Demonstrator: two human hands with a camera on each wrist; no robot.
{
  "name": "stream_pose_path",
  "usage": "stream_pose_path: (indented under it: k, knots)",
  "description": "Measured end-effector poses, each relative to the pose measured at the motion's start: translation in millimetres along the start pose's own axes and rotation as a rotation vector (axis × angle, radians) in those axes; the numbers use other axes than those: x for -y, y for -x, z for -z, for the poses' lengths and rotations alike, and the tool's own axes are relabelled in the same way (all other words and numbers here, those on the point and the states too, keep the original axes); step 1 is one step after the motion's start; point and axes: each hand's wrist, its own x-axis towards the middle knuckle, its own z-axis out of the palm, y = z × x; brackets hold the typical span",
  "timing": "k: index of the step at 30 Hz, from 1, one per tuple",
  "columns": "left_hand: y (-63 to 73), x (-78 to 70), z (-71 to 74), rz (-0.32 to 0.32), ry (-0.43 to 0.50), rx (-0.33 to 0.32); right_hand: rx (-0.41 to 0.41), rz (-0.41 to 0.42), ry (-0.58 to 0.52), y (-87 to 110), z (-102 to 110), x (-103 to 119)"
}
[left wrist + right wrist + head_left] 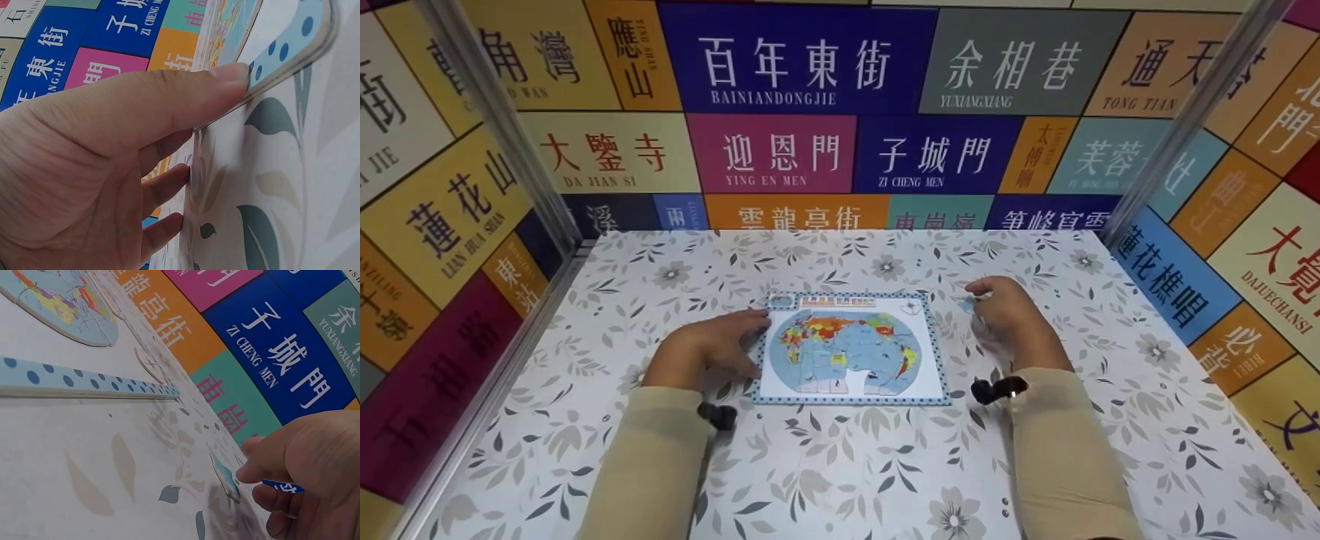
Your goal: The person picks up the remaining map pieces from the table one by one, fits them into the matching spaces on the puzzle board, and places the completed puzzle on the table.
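A jigsaw puzzle of a world map (pixel 810 360) lies in a frame with a blue polka-dot border (pixel 855 400), with a white gap at the map's lower middle. My left hand (pixel 720 345) is at the frame's left side. In the left wrist view its thumb (pixel 225 79) touches the dotted edge, while the other fingers extend beside the frame near the table. To the right of the frame, my right hand (pixel 1009 311) has its fingers curled and holds a small light-blue puzzle piece (pixel 226 477) at its edge, close over the table.
The table (pixel 840 465) has a white cover printed with grey leaves and flowers. Panels with large Chinese lettering (pixel 795 64) stand behind it and on both sides. Metal posts (pixel 1177 112) rise at the back corners. Dark straps (pixel 997 388) sit at both wrists.
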Motion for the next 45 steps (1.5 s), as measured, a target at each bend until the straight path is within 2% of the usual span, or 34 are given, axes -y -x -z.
stream_pose_path:
  k: [5, 15, 20, 31, 35, 42, 45]
  knots:
    - [-0.6, 0.1, 0.1, 0.002, -0.012, -0.001, 0.007, -0.051, -0.063, 0.6, -0.6, -3.9]
    - [-0.5, -1.9, 0.0, 0.005, -0.01, 0.002, -0.013, -0.001, -0.041, -2.4, -4.0, -8.1]
    - [-1.6, -2.4, -0.9, 0.025, 0.016, 0.004, -0.018, -0.01, -0.061, -3.8, -5.1, -9.5]
    - [-2.8, -2.0, 0.0, 0.008, -0.008, 0.006, 0.014, -0.058, -0.088, -7.0, -5.8, -12.8]
    - [-2.0, -2.5, -0.1, 0.014, -0.004, 0.008, 0.016, -0.033, -0.079, -6.2, -6.8, -11.7]
    - [-1.1, -0.7, 0.1, -0.036, -0.067, 0.004, 0.022, 0.01, -0.012, -8.6, -7.6, -10.1]
    - [-0.9, -0.8, 0.4, -0.033, -0.069, 0.006, 0.018, 0.031, -0.009, -7.5, -9.1, -8.1]
